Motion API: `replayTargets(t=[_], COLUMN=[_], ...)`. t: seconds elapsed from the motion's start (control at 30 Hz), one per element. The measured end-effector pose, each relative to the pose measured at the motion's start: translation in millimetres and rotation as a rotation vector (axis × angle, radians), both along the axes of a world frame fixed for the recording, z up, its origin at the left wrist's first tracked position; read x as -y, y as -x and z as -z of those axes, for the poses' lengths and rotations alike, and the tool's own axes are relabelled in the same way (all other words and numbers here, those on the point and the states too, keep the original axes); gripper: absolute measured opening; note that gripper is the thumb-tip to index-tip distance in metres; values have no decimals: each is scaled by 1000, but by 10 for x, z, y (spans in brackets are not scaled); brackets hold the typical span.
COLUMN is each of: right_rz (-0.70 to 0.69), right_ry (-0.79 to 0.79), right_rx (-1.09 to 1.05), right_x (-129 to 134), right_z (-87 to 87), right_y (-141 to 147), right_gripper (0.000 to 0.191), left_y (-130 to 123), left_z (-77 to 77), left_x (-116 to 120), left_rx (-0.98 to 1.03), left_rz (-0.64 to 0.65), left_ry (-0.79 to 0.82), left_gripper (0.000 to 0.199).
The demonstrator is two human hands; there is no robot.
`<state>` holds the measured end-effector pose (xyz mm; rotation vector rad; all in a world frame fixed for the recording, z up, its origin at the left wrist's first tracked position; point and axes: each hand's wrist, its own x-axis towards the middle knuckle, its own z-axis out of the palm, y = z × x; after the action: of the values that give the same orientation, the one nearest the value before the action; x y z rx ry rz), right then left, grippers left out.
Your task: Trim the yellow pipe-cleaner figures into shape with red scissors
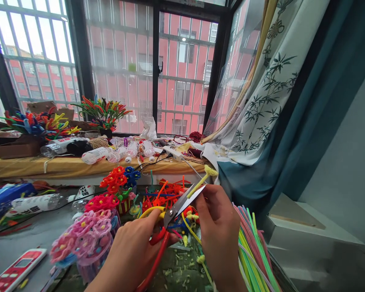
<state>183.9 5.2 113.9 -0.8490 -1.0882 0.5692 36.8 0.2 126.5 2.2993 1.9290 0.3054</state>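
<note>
My left hand is closed round the red and yellow handles of a pair of scissors. The blades are spread and point up to the right. A yellow pipe cleaner with a bunched, looped end lies between or against the blades; I cannot tell which. My right hand pinches the lower end of this piece near the blade tips, its fingertips partly hidden. Below the hands, yellow fuzz is scattered over a dark green surface. More yellow pipe cleaner pieces lie beside my right hand.
Pink and purple pipe cleaner flowers stand at left, with red flowers behind. Long pastel pipe cleaners lie at right. A red and white remote-like device rests at lower left. Plastic bottles line the windowsill.
</note>
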Motion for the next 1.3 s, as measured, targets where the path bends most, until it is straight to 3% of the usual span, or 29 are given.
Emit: replayTargets(t=[0.67, 1.3], right_rz=[40, -13], right_ry=[-8, 31], right_rx=[78, 152], right_x=[24, 17], right_z=[-43, -51], right_y=[-37, -113], right_gripper=[17, 17], left_y=[-4, 17], left_z=[24, 93], left_x=[-4, -30], left_rx=[14, 75], left_rz=[-18, 5], left_ry=[-22, -18], left_gripper=[11, 20])
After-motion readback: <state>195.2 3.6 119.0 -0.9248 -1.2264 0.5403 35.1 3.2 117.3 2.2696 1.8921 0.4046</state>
